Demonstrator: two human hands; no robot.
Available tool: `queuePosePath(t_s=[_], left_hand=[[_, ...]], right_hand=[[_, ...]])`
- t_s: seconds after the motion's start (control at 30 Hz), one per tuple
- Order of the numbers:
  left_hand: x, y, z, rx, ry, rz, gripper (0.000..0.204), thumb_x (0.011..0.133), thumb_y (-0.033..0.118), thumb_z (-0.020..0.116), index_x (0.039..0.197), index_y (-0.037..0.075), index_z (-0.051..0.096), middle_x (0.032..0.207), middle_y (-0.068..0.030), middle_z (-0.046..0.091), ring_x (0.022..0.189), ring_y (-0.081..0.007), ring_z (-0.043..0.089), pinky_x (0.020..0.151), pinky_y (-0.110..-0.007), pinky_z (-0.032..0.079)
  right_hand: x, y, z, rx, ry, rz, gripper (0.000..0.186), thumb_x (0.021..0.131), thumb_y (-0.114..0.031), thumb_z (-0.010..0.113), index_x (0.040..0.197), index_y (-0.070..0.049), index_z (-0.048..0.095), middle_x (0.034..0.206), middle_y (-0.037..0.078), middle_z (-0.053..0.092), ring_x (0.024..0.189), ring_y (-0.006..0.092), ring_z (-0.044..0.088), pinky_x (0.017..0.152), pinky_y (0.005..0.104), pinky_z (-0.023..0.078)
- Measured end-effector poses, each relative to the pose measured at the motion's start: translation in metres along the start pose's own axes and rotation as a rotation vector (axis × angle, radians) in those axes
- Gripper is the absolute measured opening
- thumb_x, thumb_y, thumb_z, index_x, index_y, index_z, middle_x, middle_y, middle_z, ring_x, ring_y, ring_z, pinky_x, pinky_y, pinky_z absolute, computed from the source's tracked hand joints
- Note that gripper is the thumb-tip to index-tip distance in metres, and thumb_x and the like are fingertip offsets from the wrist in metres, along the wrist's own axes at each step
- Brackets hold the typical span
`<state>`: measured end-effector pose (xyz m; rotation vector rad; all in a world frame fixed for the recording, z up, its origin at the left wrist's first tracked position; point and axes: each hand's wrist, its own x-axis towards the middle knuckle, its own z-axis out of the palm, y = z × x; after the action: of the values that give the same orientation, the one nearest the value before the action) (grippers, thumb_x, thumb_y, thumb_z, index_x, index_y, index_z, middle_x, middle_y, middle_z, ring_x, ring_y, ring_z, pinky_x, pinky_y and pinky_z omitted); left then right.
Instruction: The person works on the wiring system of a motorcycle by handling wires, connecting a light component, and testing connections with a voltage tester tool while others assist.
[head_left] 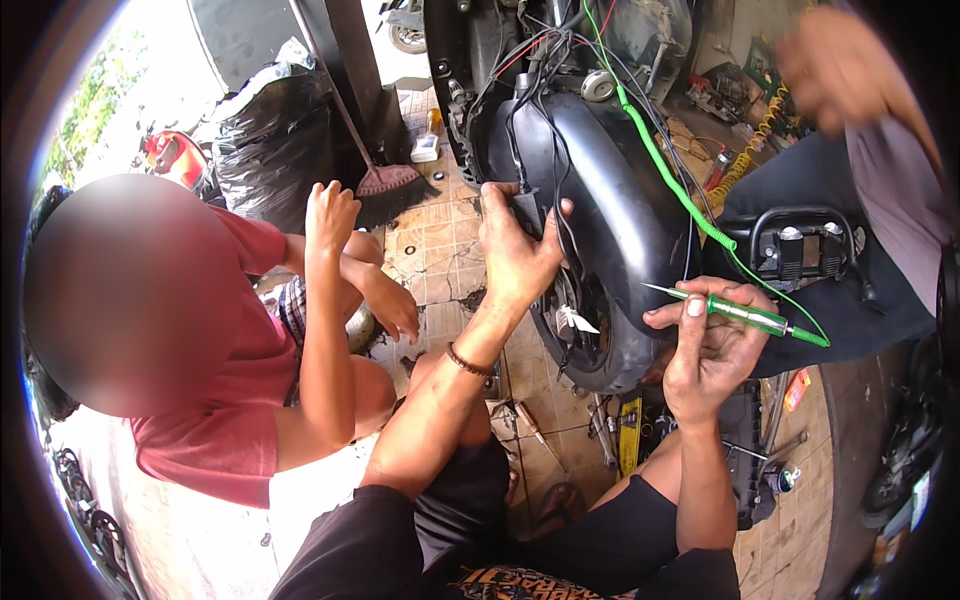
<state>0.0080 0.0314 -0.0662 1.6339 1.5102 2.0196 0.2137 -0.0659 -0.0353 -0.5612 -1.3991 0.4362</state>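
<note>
My right hand (715,350) grips a green circuit tester (745,315), its metal point aimed left toward the scooter's black fender (610,190). A coiled green cord (665,170) runs from the tester up to the wiring at the top. With thumb and fingers, my left hand (515,245) holds a small black box-shaped electrical part (530,212), which hangs on black wires beside the fender. Below the fender shows part of the wheel (590,345), with a scrap of white material (578,320) near it. The tester's tip is apart from the black part.
To my left crouches a person in a red shirt (240,350). Another person's blurred hand (840,70) is at upper right, above a black lamp-like unit in a frame (805,245). A screwdriver (540,430), wrenches (603,430) and a broom (385,180) lie or stand around the tiled floor.
</note>
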Motion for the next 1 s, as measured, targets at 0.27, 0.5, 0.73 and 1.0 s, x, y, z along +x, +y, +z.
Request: queuePosePath(t_s=[0.27, 0.5, 0.73, 1.0], left_hand=[[0.004, -0.009, -0.015, 0.079, -0.028, -0.195, 0.064, 0.075, 0.022, 0.100, 0.124, 0.003, 0.064, 0.098, -0.0126, 0.060, 0.091, -0.0291, 0.062, 0.083, -0.045, 0.054], [0.007, 0.010, -0.024, -0.039, -0.075, -0.221, 0.041, 0.084, 0.012, 0.094, 0.112, -0.003, 0.069, 0.093, -0.0105, 0.076, 0.082, -0.0163, 0.069, 0.077, -0.033, 0.057], [0.009, -0.005, -0.025, -0.201, -0.130, -0.214, 0.036, 0.100, 0.021, 0.080, 0.120, -0.005, 0.069, 0.092, -0.0105, 0.075, 0.088, -0.0140, 0.069, 0.081, -0.031, 0.056], [0.014, 0.002, -0.031, -0.461, -0.155, -0.290, 0.033, 0.110, 0.027, 0.068, 0.132, 0.002, 0.067, 0.107, -0.0056, 0.071, 0.096, -0.0090, 0.061, 0.080, -0.027, 0.050]], right_hand=[[0.002, -0.003, 0.001, -0.004, 0.017, -0.051, 0.035, 0.105, 0.003, 0.060, 0.132, 0.001, 0.037, 0.111, 0.020, 0.066, 0.070, 0.0195, 0.073, 0.066, 0.0274, 0.066], [0.000, 0.000, 0.005, 0.009, 0.054, -0.075, 0.034, 0.106, 0.003, 0.059, 0.132, -0.001, 0.038, 0.112, 0.020, 0.065, 0.084, 0.0193, 0.072, 0.078, 0.0302, 0.066], [-0.006, 0.006, 0.016, 0.028, -0.004, -0.075, 0.035, 0.106, 0.007, 0.057, 0.133, -0.003, 0.037, 0.116, 0.021, 0.063, 0.088, 0.0189, 0.071, 0.084, 0.0304, 0.064], [-0.005, 0.010, 0.015, 0.040, 0.005, -0.077, 0.037, 0.105, 0.005, 0.059, 0.133, -0.004, 0.037, 0.114, 0.020, 0.063, 0.087, 0.0187, 0.069, 0.082, 0.0309, 0.064]])
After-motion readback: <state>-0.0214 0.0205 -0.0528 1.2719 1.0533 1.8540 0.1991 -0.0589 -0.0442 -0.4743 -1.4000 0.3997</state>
